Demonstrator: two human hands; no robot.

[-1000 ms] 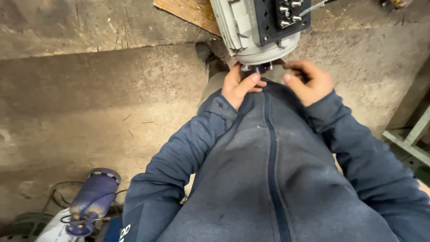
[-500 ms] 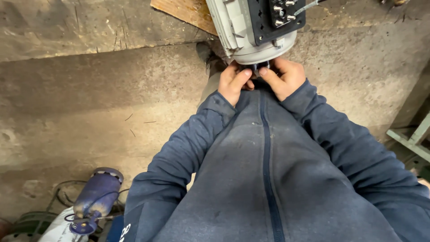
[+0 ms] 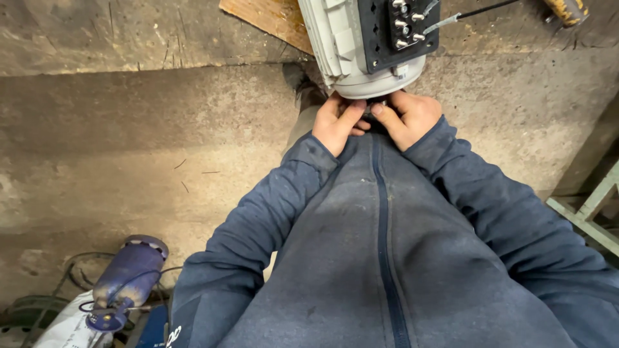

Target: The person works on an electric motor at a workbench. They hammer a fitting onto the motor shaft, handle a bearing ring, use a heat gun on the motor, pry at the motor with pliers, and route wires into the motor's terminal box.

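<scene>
Change: both hands have drawn together under the motor's end since a second ago, when the right one sat further out to the side.
Left hand (image 3: 336,122): fingers curled and pressed up against the lower rim of the electric motor (image 3: 361,48), thumb pointing toward the other hand.
Right hand (image 3: 407,117): fingers bent, thumb nearly touching the left thumb; what the two pinch between them is hidden, so I cannot tell.
Motor: pale grey ribbed housing, lying at the top of the view with its round end toward the person, touching both hands.
Terminal block (image 3: 398,27): black plate on the motor's upper face, with metal studs; a thin dark wire (image 3: 480,9) runs off to the right.
Sleeves: dark blue zipped jacket (image 3: 380,258) fills the lower middle.
Wooden board (image 3: 267,18): under the motor, on the concrete floor (image 3: 129,142).
Lower left: a blue cylindrical tool (image 3: 126,280) with cables, well apart from the hands.
Right edge: green metal frame (image 3: 590,212).
</scene>
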